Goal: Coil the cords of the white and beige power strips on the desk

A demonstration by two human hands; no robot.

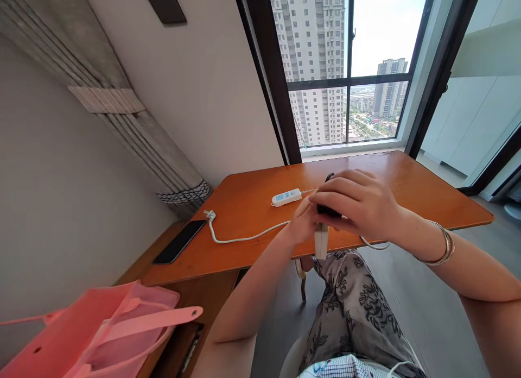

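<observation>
Just above the table's front edge, my two hands meet. My left hand (302, 224), partly hidden behind the right, is closed around a white block (321, 242) that looks like the end of a power strip. My right hand (356, 199) comes over the top, its fingers curled on a black plug (328, 210) against the block; how far it sits in is hidden. A loop of black cord (329, 176) shows behind the fingers. From near my left hand a white cord (244, 239) runs left to a white plug (210, 215) lying on the table.
A white inline controller (286, 197) with bluish markings lies on the wooden table (244, 193) behind my hands. At the left edge rests a black phone (179, 242). A pink bag (122, 323) stands lower left. Beyond the table is a window (350, 84).
</observation>
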